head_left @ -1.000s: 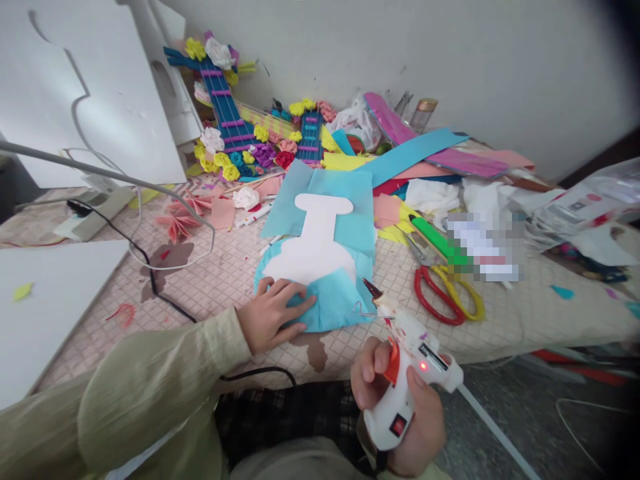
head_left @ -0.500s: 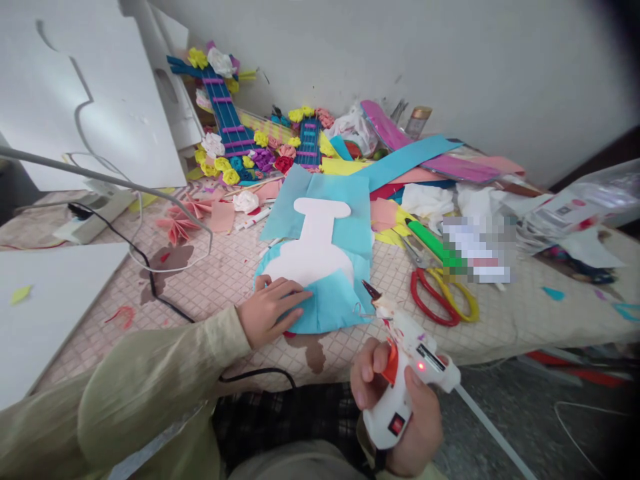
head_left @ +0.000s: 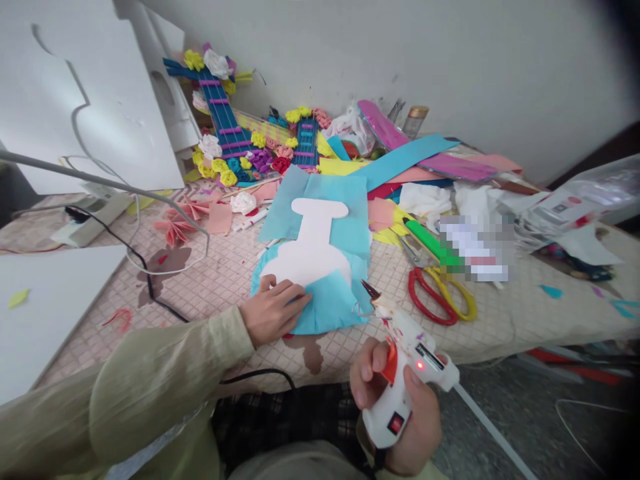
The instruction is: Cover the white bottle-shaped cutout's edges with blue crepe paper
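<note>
Fingers (head_left: 296, 294) of left hand (head_left: 270, 312) press flat, pinning blue paper (head_left: 333, 307) steady; right hand (head_left: 417, 423) clasps glue gun (head_left: 407, 357), nozzle seemingly just beside.

A plain grey-white wall (head_left: 450, 60) runs behind the table (head_left: 505, 327) in front of me, scuffed with a few small dark marks and lit softly and evenly. A pale pink tablecloth (head_left: 220, 280) printed in small squares covers the table, with brown stains in places. Large white boards (head_left: 100, 100) lean upright at my far left. Another white board (head_left: 45, 313) lies flat at the near left. Below the table's right edge I see grey floor (head_left: 530, 400), which is dimmer toward the corner.
</note>
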The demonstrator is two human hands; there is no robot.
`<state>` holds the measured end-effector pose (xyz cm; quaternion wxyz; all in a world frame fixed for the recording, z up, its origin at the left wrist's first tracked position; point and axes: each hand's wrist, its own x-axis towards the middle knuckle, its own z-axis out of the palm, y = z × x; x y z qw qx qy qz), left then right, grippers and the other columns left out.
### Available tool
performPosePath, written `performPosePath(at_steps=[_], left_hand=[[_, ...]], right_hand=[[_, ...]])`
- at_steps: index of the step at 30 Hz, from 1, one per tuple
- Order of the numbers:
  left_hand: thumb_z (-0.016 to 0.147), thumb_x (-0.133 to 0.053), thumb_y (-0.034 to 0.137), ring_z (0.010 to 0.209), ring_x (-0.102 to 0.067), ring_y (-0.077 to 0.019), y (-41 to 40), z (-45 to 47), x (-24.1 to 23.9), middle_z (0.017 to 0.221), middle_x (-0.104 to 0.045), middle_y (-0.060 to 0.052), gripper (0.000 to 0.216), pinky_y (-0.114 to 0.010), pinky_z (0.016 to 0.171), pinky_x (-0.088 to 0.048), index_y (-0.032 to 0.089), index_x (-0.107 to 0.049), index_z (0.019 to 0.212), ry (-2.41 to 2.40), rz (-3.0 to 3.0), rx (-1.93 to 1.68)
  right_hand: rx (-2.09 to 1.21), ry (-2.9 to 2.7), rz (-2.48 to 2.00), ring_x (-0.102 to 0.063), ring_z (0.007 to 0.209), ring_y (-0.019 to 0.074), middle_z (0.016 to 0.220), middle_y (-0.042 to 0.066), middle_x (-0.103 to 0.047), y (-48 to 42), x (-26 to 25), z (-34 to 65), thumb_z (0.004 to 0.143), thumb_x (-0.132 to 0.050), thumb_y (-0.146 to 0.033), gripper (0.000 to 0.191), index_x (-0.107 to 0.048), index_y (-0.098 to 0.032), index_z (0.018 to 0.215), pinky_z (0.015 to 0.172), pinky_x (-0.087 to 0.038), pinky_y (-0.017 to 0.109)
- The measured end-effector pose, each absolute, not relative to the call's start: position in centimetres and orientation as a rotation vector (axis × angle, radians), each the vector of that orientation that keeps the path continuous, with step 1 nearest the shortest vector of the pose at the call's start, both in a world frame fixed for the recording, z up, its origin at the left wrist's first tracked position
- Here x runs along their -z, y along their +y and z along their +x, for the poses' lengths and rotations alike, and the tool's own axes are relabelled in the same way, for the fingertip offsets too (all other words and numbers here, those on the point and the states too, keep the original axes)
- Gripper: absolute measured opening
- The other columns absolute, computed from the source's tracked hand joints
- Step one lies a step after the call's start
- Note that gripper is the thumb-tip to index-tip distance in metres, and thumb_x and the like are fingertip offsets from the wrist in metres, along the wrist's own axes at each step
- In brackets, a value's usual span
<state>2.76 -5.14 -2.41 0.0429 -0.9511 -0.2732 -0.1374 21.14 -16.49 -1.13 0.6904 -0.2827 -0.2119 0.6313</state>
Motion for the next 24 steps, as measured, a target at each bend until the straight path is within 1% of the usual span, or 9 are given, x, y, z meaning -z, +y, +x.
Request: performPosePath(at_steps=[9, 14, 17, 18, 20, 22, 24], left_hand=[[0.085, -0.035, 0.015, 0.085, -0.050, -0.0223, -5.3, 3.0, 2.3, 0.095, -0.058, -0.010, 0.031, -0.042, 0.074, -0.029, 0.013, -0.052, 0.111, -0.899, -2.905, 0.378], [0.087, -0.033, 0.018, 0.091, -0.051, -0.0203, -5.0, 1.9, 2.0, 0.102, -0.057, -0.009, 0.034, -0.039, 0.079, -0.033, 0.017, -0.048, 0.118, -0.989, -3.067, 0.532], [0.088, -0.033, 0.018, 0.098, -0.050, -0.0207, -5.4, 0.6, 1.6, 0.110, -0.056, -0.009, 0.037, -0.038, 0.083, -0.034, 0.019, -0.042, 0.123, -1.054, -3.058, 0.660], [0.087, -0.035, 0.019, 0.100, -0.050, -0.0217, -5.6, 0.2, 1.5, 0.112, -0.056, -0.008, 0.037, -0.039, 0.084, -0.033, 0.020, -0.041, 0.124, -1.107, -3.018, 0.686], [0.086, -0.040, 0.023, 0.104, -0.048, -0.0241, -6.1, -0.9, 1.5, 0.116, -0.054, -0.007, 0.038, -0.042, 0.087, -0.032, 0.023, -0.042, 0.123, -1.271, -2.904, 0.729], [0.083, -0.044, 0.029, 0.110, -0.044, -0.0264, -6.5, -2.1, 1.9, 0.123, -0.048, -0.007, 0.041, -0.044, 0.091, -0.032, 0.024, -0.041, 0.124, -1.474, -2.815, 0.826], [0.080, -0.047, 0.035, 0.118, -0.038, -0.0281, -6.5, -3.1, 2.5, 0.130, -0.038, -0.010, 0.050, -0.043, 0.092, -0.035, 0.023, -0.037, 0.127, -1.738, -2.781, 0.975]], right_hand=[[-1.410, -0.458, -0.645, -0.043, 0.043, 0.0079, 0.062, 0.001, -0.046, -16.4, 1.3, 20.8, 0.075, -0.045, -0.039, 0.025, -0.055, -0.017, 0.068, 0.038, -0.030, 0.020], [-1.376, -0.471, -0.646, -0.044, 0.044, 0.0084, 0.062, 0.001, -0.047, -16.4, 1.1, 20.9, 0.076, -0.044, -0.037, 0.023, -0.056, -0.018, 0.068, 0.038, -0.031, 0.019], [-1.315, -0.458, -0.691, -0.046, 0.048, 0.0099, 0.062, 0.001, -0.047, -16.3, 1.2, 21.2, 0.075, -0.047, -0.034, 0.020, -0.056, -0.018, 0.067, 0.040, -0.035, 0.020], [-1.284, -0.447, -0.716, -0.048, 0.052, 0.0107, 0.062, 0.001, -0.047, -16.2, 1.2, 21.4, 0.074, -0.048, -0.033, 0.019, -0.056, -0.018, 0.067, 0.043, -0.039, 0.021], [-1.194, -0.416, -0.772, -0.052, 0.064, 0.0133, 0.065, 0.001, -0.049, -15.8, 1.4, 21.7, 0.074, -0.048, -0.031, 0.016, -0.056, -0.019, 0.069, 0.058, -0.046, 0.026], [-1.094, -0.374, -0.838, -0.055, 0.079, 0.0164, 0.075, 0.002, -0.054, -15.2, 1.6, 22.0, 0.077, -0.045, -0.029, 0.015, -0.057, -0.020, 0.078, 0.074, -0.047, 0.032], [-1.041, -0.345, -0.901, -0.054, 0.093, 0.0187, 0.088, 0.002, -0.058, -14.5, 1.7, 22.4, 0.079, -0.043, -0.029, 0.021, -0.057, -0.023, 0.094, 0.084, -0.044, 0.037]])
